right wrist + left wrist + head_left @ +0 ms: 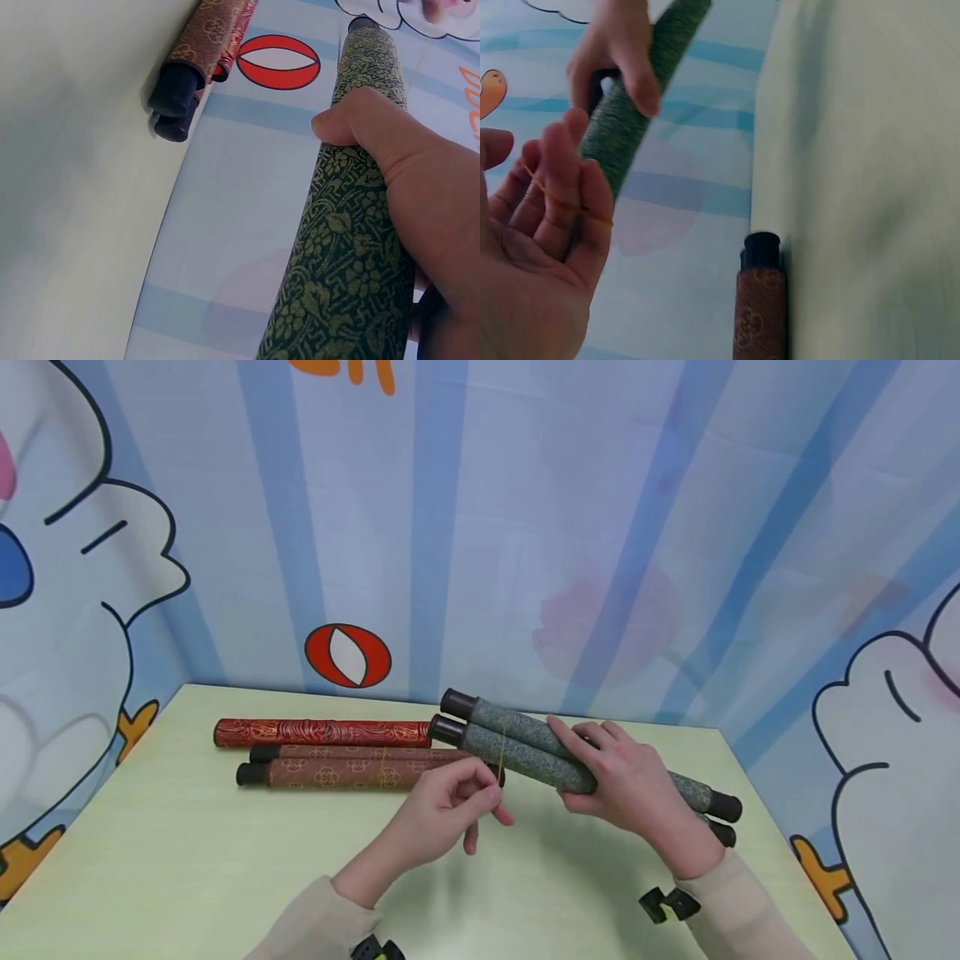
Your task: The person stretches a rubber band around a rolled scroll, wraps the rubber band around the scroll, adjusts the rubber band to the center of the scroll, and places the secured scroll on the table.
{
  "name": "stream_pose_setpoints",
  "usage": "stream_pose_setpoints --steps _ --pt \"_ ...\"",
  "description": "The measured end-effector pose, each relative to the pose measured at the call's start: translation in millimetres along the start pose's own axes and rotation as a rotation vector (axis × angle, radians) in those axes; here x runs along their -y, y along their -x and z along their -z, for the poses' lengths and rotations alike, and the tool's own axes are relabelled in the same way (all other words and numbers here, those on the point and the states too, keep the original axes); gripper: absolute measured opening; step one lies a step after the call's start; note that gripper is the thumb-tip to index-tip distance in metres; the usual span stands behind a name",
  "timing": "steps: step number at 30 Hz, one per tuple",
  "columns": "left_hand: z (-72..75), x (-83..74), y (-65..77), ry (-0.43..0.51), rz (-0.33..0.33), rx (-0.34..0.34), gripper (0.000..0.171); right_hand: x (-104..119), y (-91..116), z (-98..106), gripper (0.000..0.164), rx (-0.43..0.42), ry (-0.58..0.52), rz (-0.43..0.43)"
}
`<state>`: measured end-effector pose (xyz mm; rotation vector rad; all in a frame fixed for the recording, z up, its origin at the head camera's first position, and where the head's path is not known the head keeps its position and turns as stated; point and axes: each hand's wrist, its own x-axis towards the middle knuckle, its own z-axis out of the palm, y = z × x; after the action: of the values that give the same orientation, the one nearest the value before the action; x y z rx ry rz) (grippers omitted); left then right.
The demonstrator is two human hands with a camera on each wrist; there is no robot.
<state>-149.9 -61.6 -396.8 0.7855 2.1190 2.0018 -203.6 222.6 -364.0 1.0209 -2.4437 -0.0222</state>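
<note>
My right hand (626, 781) grips two green brocade scrolls (525, 756) with dark end knobs, raised and slanting over the table. In the right wrist view its thumb lies across one green scroll (337, 247). Below their left end, my left hand (453, 806) has its curled fingers hooked in a thin yellowish rubber band (503, 747), which stretches up across the scrolls. In the left wrist view the rubber band (555, 199) crosses the fingers of the left hand (544, 247), beyond which a green scroll (619, 131) shows.
Two brown patterned scrolls (322, 772) lie side by side on the pale table (187, 860), a thin band round them. Behind them lies a red patterned scroll (322, 732). A printed cloth backdrop (480, 527) rises at the table's back edge.
</note>
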Motion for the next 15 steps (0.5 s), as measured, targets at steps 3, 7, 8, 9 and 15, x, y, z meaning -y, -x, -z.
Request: stream_pose_setpoints --steps 3,7,8,9,15 --pt "0.4 6.3 0.2 -0.098 0.057 -0.009 0.019 -1.3 -0.7 3.5 0.093 -0.017 0.003 -0.014" --pt "-0.1 11.7 -1.6 -0.124 0.141 -0.059 0.028 -2.1 -2.4 7.2 0.094 -0.053 -0.007 -0.012" --pt "-0.2 12.6 -2.3 -0.116 0.170 -0.075 0.032 -2.2 -2.8 7.9 0.095 -0.062 -0.013 -0.009" --pt "-0.2 13.0 -3.0 -0.098 0.199 -0.090 0.037 -2.3 -3.2 8.5 0.095 -0.071 -0.019 -0.007" --pt "-0.8 15.3 -5.2 0.007 0.348 -0.154 0.052 -3.4 -5.6 12.1 0.095 -0.120 -0.032 0.003"
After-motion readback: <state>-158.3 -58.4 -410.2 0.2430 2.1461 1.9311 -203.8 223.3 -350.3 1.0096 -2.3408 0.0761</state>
